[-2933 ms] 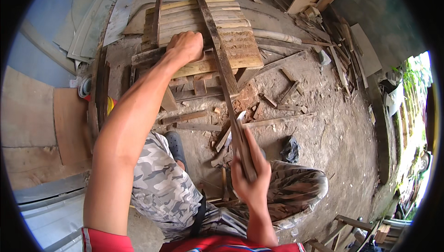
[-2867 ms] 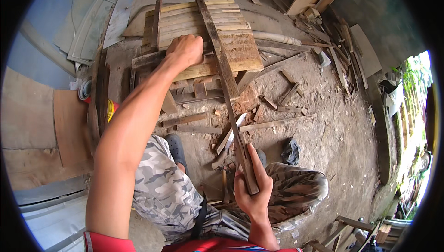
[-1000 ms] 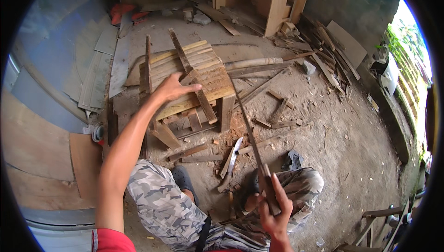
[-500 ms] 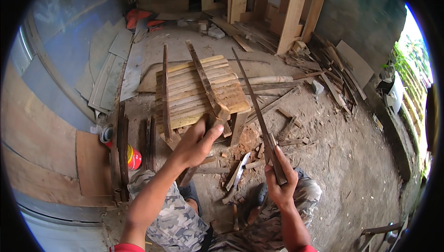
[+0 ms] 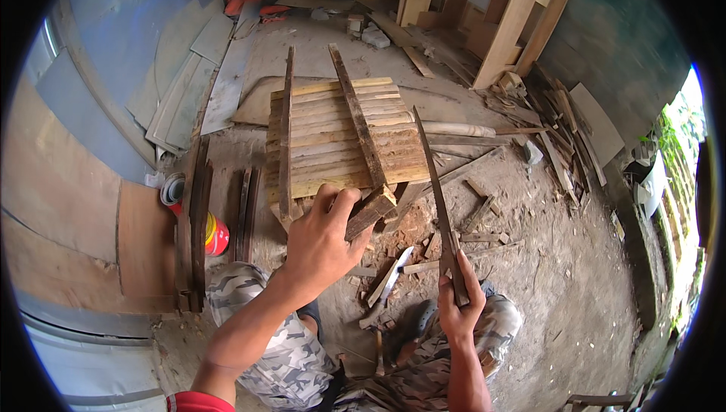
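My left hand point(image 5: 321, 242) is closed around a short dark wooden piece point(image 5: 370, 214), whose pale end faces up and right. That piece sits by the near end of a long wooden strip point(image 5: 355, 117). A second long strip point(image 5: 287, 139) lies to its left; both rest across a low stand of wooden slats point(image 5: 318, 158). To the right, my right hand point(image 5: 461, 302) grips a hand saw point(image 5: 435, 185) by its handle, its blade pointing up and away. The saw is apart from the wood in my left hand.
A machete point(image 5: 393, 274) lies among chips and offcuts between my feet. Dark boards point(image 5: 195, 223) and a red-and-yellow can point(image 5: 217, 236) stand at left. Scrap wood point(image 5: 563, 139) is heaped along the right wall, with a wooden frame point(image 5: 514, 22) at the back.
My left hand has turned, knuckles now upward, and the short wooden piece has swung round with it. The saw remains in my right hand. The whole view has shifted slightly.
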Action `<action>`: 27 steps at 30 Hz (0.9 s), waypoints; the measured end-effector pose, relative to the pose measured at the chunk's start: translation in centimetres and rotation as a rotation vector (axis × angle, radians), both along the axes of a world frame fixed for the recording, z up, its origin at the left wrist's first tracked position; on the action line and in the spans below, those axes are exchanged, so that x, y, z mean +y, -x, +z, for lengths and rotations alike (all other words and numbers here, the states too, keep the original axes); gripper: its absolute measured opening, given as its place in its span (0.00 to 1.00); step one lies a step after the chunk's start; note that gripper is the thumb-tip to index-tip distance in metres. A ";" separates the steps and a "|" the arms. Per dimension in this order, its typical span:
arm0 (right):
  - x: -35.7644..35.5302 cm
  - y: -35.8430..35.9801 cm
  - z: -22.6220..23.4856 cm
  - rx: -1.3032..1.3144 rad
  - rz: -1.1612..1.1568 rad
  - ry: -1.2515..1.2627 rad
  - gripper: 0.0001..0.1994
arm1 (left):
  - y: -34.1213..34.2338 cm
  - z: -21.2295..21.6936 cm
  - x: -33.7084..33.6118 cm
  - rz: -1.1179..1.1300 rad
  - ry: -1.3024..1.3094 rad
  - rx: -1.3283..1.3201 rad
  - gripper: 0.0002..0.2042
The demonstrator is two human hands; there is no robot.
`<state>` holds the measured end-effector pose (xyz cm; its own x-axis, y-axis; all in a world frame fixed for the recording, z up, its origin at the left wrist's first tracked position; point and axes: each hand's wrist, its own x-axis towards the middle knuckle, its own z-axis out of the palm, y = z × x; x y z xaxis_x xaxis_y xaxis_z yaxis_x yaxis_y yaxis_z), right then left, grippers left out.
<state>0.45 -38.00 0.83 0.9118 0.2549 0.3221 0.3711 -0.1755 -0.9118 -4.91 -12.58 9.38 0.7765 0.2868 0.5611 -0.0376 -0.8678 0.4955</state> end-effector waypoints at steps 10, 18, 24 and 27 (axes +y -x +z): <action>1.1 0.4 0.5 -0.069 0.048 0.066 0.25 | 0.1 -0.3 1.6 -0.065 0.163 0.049 0.19; 1.2 -0.6 -1.4 0.175 -0.095 -0.036 0.26 | -0.6 -2.8 2.0 -0.303 1.375 0.148 0.25; 0.7 -0.8 -3.0 0.183 -0.156 -0.060 0.26 | 0.3 -3.9 2.7 -0.391 1.567 0.217 0.35; 0.2 -0.4 -3.1 0.257 -0.161 -0.071 0.26 | 0.6 -4.0 2.8 -0.335 1.631 0.148 0.35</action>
